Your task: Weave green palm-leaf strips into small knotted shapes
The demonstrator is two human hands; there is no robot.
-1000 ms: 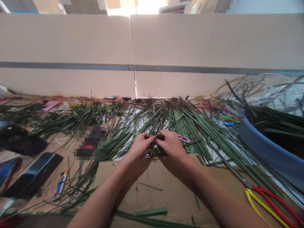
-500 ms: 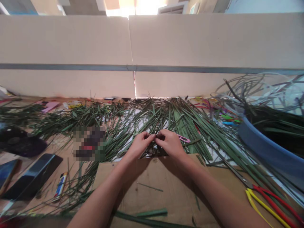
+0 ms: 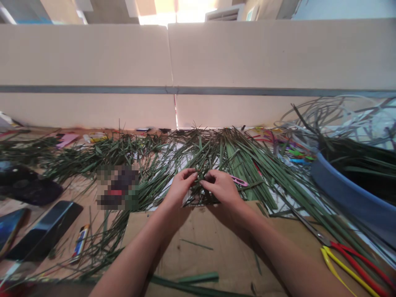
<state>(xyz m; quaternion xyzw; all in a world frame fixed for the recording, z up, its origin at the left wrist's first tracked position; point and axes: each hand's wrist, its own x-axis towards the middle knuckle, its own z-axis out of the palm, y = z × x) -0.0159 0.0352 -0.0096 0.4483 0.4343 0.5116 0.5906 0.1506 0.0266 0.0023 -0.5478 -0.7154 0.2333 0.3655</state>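
My left hand (image 3: pixel 181 186) and my right hand (image 3: pixel 220 187) face each other just past the far edge of a brown cardboard sheet (image 3: pixel 192 247). Both pinch with thumb and fingers at a small green leaf strip (image 3: pixel 200 176), which blends into the strips behind it. Its exact shape is hard to make out. Around and beyond my hands lies a pile of long green leaf strips (image 3: pixel 244 161). A pink cutter (image 3: pixel 239 180) rests on the strips beside my right hand.
Scissors with red and yellow handles (image 3: pixel 334 245) lie at the right, below a blue tub (image 3: pixel 346 185) holding dark leaf strips. To the left are a dark phone-like object (image 3: pixel 46 231), a small tube (image 3: pixel 80 243) and a dark cap-like item (image 3: pixel 27 183). A pale wall (image 3: pixel 93 57) stands behind.
My fingertips have moved slightly apart, so a gap with green leaf shows between them. The camera has tilted a little; the surrounding things stay in place.
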